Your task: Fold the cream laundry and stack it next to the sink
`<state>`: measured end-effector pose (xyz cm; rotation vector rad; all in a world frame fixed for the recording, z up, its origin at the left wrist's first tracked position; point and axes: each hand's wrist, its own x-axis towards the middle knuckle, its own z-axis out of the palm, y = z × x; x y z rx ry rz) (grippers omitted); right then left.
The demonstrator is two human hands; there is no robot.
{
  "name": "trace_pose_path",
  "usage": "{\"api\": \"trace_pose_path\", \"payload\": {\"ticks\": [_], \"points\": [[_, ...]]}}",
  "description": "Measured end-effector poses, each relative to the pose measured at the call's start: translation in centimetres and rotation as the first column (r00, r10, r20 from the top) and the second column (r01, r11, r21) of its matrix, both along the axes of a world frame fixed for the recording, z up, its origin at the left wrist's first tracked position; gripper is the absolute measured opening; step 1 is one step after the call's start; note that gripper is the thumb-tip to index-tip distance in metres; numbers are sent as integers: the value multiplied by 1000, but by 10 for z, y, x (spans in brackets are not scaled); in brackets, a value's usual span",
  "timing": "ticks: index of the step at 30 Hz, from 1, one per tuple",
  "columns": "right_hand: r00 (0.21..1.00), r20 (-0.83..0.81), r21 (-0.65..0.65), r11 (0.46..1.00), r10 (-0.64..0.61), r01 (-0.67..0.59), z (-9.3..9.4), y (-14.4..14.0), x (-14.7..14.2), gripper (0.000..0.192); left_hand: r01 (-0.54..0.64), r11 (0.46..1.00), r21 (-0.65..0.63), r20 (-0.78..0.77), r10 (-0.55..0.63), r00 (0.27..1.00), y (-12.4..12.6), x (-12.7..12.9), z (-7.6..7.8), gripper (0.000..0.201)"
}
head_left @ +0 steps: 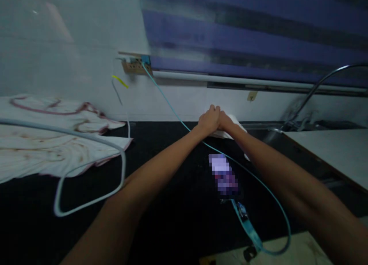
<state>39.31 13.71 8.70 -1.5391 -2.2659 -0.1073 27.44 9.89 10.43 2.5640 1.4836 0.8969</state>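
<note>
At frame centre, left hand (209, 120) and right hand (224, 122) are both closed on a white cloth (233, 124) on the dark counter (172, 173); it looks soft, light, best gripped by its bunched edge

Dim, bluish-grey light overall. Faint glare patch on the wall (57, 23) far left. Counter (178, 188) nearly black, detail lost. Blind (253, 31) far right smeared by motion blur. Wide-angle bending at edges; one small mid-frame patch pixelated.
</note>
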Motion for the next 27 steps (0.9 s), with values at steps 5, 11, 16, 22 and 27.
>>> {"api": "trace_pose_path", "payload": {"ticks": [5,11,16,22,27], "points": [[946,-311,23,996,89,-87,-6,-120,-83,36,-15,999,-35,346,27,938,-90,-84,-13,21],[629,-777,-103,990,-22,-93,-71,-184,-168,37,-70,959,-275,501,205,841,-125,-163,-73,43],[595,-804,-121,972,23,-202,-90,-168,-179,39,-57,928,-369,471,239,849,-99,-191,-95,44],[542,-840,-198,942,-21,-270,-99,-154,-173,40,-32,915,-403,525,260,811,-99,-192,-104,42],[511,-858,-148,928,51,-343,-99,-153,-170,43,16,904,-427,566,254,784,-101,-193,-104,42]]}}
